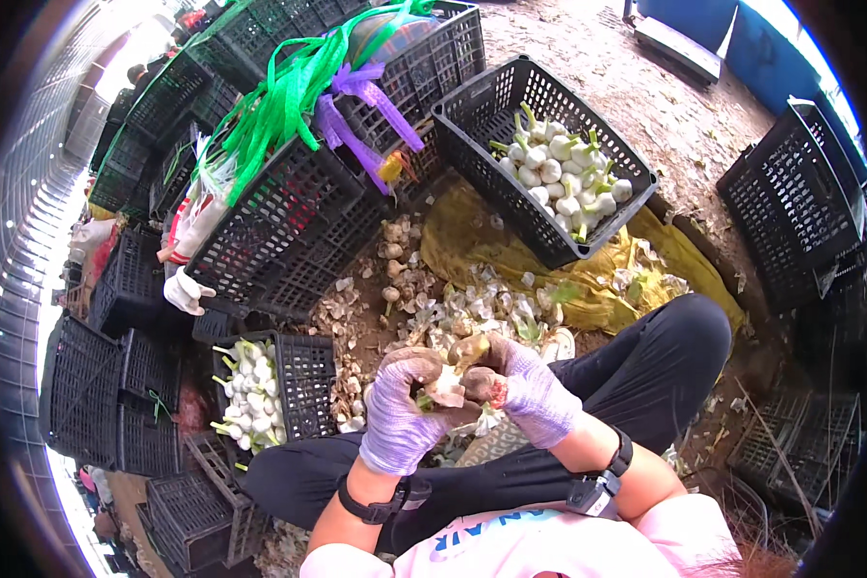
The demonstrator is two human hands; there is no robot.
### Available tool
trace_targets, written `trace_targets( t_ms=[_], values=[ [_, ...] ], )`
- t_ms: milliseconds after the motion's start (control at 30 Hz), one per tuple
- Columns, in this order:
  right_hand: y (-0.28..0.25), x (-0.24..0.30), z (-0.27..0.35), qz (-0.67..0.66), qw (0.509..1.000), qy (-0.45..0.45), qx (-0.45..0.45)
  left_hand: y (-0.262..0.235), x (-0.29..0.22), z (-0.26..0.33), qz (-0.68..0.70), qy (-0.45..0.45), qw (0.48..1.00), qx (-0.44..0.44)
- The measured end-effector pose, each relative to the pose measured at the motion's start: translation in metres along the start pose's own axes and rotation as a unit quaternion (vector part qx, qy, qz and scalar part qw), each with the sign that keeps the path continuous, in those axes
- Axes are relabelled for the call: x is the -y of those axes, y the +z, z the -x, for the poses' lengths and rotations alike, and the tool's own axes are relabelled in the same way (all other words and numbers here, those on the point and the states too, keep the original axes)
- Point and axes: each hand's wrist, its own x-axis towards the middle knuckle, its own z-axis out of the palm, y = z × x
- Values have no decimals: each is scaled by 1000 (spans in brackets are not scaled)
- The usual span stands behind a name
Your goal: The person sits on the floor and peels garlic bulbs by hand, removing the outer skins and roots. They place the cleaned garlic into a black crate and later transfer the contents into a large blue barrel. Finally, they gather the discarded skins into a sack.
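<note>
Both hands wear lavender gloves with brown, soiled fingertips and meet above my lap. My left hand [400, 412] is closed round a garlic bulb [445, 388], whose papery skin shows between the fingers. From the other side my right hand [532, 390] comes close, its fingers bent and pinched at the bulb. A small reddish patch shows by its fingertips; I cannot make out what it is. Beyond the hands, a black crate [545, 252] holds cleaned white garlic bulbs [561, 171] with green stems. At the left, another crate [308, 385] holds more garlic bulbs [250, 395].
Garlic skins [462, 313] litter the ground before me, with several brownish bulbs [392, 252] among them. A yellow mesh sack [578, 306] lies under the far crate. Green net bags [294, 91] and purple netting [352, 135] hang over stacked black crates [279, 231]. Another crate [795, 207] stands at right.
</note>
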Motion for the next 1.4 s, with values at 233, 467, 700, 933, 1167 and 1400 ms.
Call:
trace_targets(
  t_ms=[233,467,700,933,1167,1400],
  values=[
    [-3,15,1,34,997,60,28,-1,-2,11,84,-100,991,31],
    [-4,2,-1,-41,993,97,45,-3,11,17,130,-120,984,4],
    [-15,-6,-6,6,995,88,38,3,10,19,301,-220,928,20],
    [-21,-17,-5,54,994,85,41,7,22,21,516,-466,718,34],
    [-37,-41,-9,295,952,-87,0,23,19,29,194,-267,944,-1],
    [-33,-39,-11,0,999,38,18,11,20,24,488,-375,788,24]
  ],
)
